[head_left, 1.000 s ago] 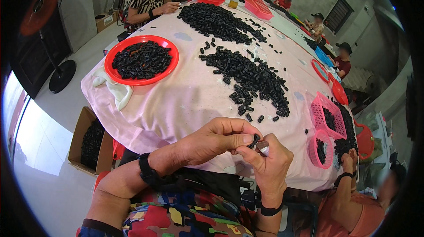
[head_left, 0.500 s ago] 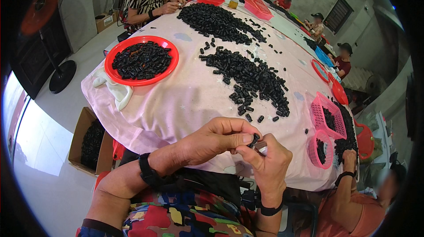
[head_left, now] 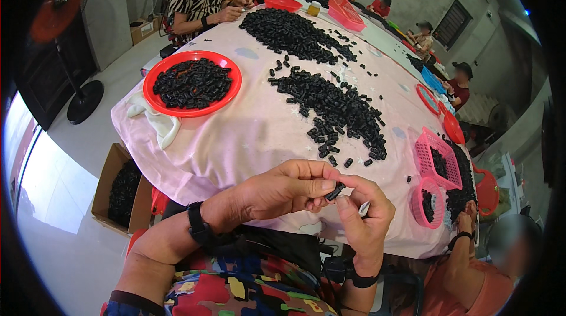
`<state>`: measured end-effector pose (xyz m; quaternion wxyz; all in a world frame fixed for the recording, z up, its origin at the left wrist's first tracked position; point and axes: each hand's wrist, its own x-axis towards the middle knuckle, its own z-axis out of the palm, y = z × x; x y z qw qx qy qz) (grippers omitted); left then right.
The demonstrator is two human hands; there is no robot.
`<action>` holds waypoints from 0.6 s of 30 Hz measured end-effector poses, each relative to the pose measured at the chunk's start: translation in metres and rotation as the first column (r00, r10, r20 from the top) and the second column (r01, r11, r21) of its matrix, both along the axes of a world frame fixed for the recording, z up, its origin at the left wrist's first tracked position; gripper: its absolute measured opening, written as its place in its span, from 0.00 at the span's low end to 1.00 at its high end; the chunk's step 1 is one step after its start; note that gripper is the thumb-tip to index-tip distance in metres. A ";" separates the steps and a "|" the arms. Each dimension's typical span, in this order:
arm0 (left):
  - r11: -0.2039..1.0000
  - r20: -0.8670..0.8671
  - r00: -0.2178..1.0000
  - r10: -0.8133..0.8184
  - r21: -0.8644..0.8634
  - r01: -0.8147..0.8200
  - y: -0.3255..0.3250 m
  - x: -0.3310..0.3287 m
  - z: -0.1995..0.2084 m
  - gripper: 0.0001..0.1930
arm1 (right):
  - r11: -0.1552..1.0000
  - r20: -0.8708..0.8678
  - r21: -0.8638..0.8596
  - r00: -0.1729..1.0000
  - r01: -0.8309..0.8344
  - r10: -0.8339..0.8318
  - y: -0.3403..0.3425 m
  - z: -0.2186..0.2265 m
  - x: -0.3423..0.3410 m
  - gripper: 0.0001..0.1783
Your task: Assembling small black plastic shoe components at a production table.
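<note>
Above the near table edge, my left hand [head_left: 288, 191] pinches a small black cylindrical piece [head_left: 335, 191] between thumb and fingers. My right hand [head_left: 372, 217] meets it from the other side, its thumb and forefinger close around the piece's right end. Tucked in the right hand's curled fingers is a small whitish thing [head_left: 364, 208], mostly hidden, so its kind is unclear. Beyond both hands a loose heap of the same black pieces [head_left: 330, 104] spreads over the pink tablecloth [head_left: 247, 151]. A red round tray [head_left: 236, 89] full of black pieces stands at the left, beside a white cloth [head_left: 160, 124].
Farther back lie a second black heap [head_left: 289, 33], a red dish [head_left: 283, 2] and a pink basket [head_left: 346, 14]. Two pink baskets [head_left: 439, 160] sit right, near a co-worker's hands [head_left: 466, 220]. A cardboard box [head_left: 141, 198] of black pieces stands on the floor. Other people sit around.
The black piece now shows more of its side between my hands. My right thumb has drawn back from it and the right fingers have opened out slightly. The view has shifted a little.
</note>
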<state>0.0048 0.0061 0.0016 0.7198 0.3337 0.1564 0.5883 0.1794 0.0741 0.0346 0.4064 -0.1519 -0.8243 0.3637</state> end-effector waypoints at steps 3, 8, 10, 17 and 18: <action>0.999 -0.079 0.997 0.017 -0.043 -0.021 -0.001 0.000 0.002 0.14 | 0.997 0.010 -0.073 1.000 0.000 0.000 0.001 -0.001 0.003 0.12; 0.993 -0.372 0.921 0.117 0.015 -0.120 -0.004 -0.004 0.015 0.15 | 0.992 0.019 -0.091 0.996 0.086 -0.085 -0.002 0.001 0.005 0.10; 0.990 -0.412 0.900 0.140 0.046 -0.133 -0.007 -0.005 0.021 0.14 | 0.994 0.028 -0.024 0.994 0.106 -0.106 -0.003 0.001 0.004 0.10; 0.951 -0.533 0.788 0.309 0.195 -0.241 -0.013 0.001 0.022 0.13 | 0.985 0.024 0.092 0.989 0.145 -0.148 -0.007 0.003 0.001 0.09; 0.950 -0.532 0.788 0.310 0.196 -0.241 -0.013 0.001 0.023 0.13 | 0.985 0.024 0.093 0.989 0.145 -0.148 -0.007 0.003 0.001 0.09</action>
